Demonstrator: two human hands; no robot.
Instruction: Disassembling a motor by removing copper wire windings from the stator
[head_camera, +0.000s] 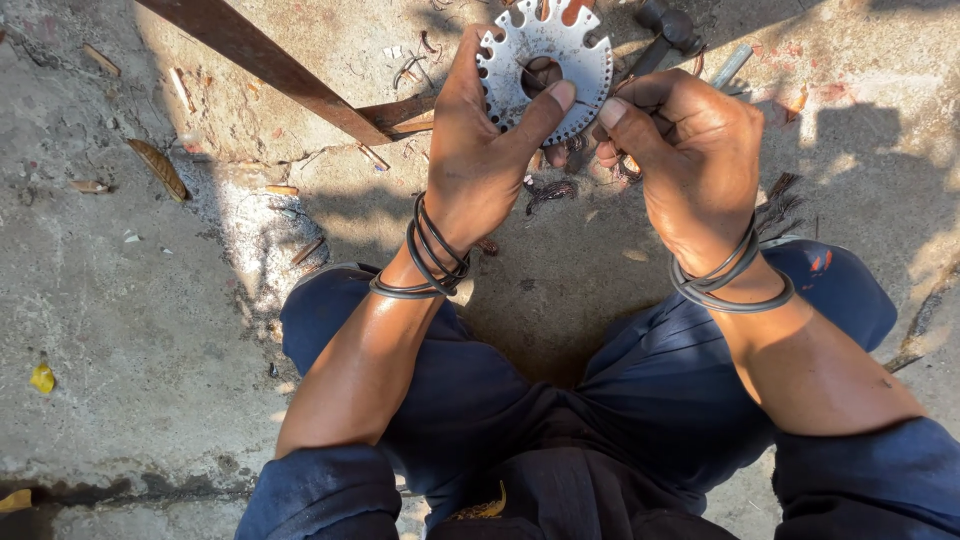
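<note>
Dark blue trousers (560, 440) fill the lower middle of the frame, the knees spread wide as the person squats over the concrete ground (130, 330), with blue sleeves at the two bottom corners.

At the top centre, the left hand (480, 150) grasps a round metal disc (545, 55): the thumb lies across its near face and the fingers curl behind, one showing through the central hole. The disc has a ring of small holes and notches about its edge, and it is held upright, facing the camera, probably so that the edge stays open to the other hand. The right hand (690, 150) sits just beside it, right of centre, fingers clenched and the thumb tip pressed toward the disc's right edge. Something small and thin may be pinched there, but I cannot tell what.

Several black rubber rings (430, 265) circle the left wrist, and more black rings (725, 280) the right, seemingly kept there to be within reach.

Farther out, a rusty flat metal bar (270, 65) slants from the upper left toward the hands. A hammer (665, 30) lies on the ground at the top, right of the disc. Scraps of wire and dry leaves (160, 170) are strewn around.
</note>
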